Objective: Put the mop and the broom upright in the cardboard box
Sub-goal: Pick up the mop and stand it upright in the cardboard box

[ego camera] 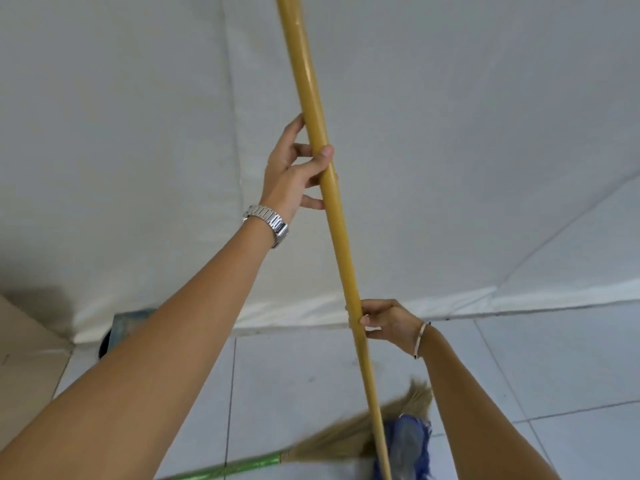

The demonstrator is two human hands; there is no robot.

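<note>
The mop has a long yellow wooden handle [341,258] that stands nearly upright through the middle of the view, and a blue stringy head [410,445] at the bottom. My left hand [294,171], with a metal watch on its wrist, grips the handle high up. My right hand [384,322], with a thin bracelet, grips it lower down. The broom [346,436] lies flat on the floor behind the mop head, with straw bristles and a shiny green handle [235,467]. A beige edge at the far left may be the cardboard box [24,358].
White floor tiles [554,375] cover the ground. A white padded wall [138,133] rises behind. A dark round object and a teal item [119,329] sit low at the wall's foot, partly hidden by my left forearm.
</note>
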